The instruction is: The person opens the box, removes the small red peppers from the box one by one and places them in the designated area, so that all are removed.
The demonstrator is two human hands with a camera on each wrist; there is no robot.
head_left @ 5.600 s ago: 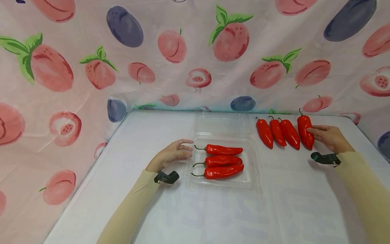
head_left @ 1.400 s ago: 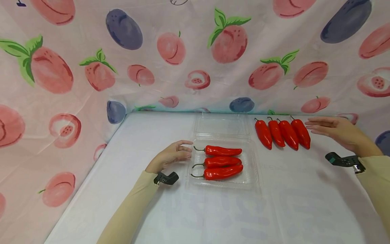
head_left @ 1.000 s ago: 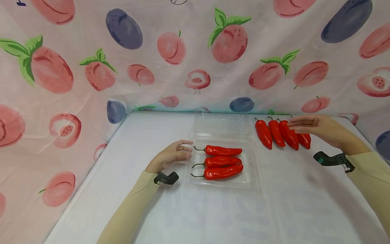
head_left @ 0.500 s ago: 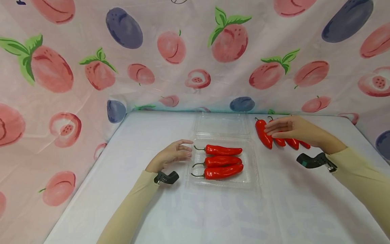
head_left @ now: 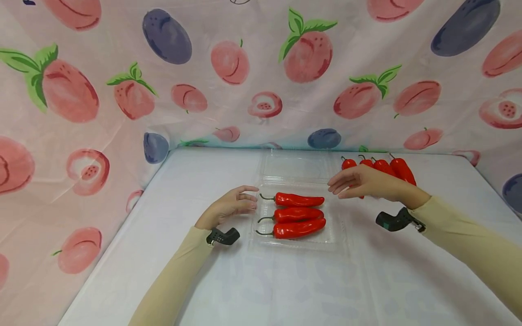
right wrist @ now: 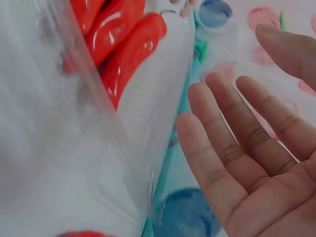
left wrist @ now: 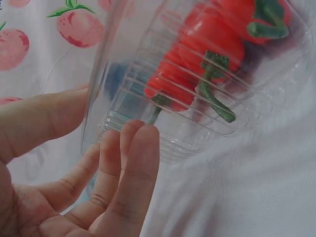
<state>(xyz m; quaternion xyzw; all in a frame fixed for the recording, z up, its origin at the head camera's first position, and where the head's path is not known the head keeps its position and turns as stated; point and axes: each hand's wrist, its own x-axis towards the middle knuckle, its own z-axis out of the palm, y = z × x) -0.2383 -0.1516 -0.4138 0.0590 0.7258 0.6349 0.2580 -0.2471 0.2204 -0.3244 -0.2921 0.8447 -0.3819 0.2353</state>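
Three long red peppers (head_left: 299,228) with green stems lie side by side in a clear plastic clamshell box (head_left: 341,226). My left hand (head_left: 228,208) is at the box's left side, fingers loosely bent. In the left wrist view, its fingers (left wrist: 140,168) overlap the ribbed wall; firm contact cannot be told. My right hand (head_left: 369,183) hovers near the box's right back corner, palm facing left and nothing held. Behind it, a row of several more red peppers (head_left: 401,170) is partly hidden. The right wrist view shows its fingers (right wrist: 237,116) spread and nearly straight.
The box's clear lid (head_left: 297,164) lies folded back toward the rear of the white table (head_left: 204,280). A fruit-print cloth (head_left: 183,97) hangs behind and at the left of the table. Dark camera mounts (head_left: 393,220) sit on both wrists.
Earlier my right hand held the rightmost pepper, which now lies closer against the row, let go. That hand then swept left over the row to the box. My left hand has stayed put.
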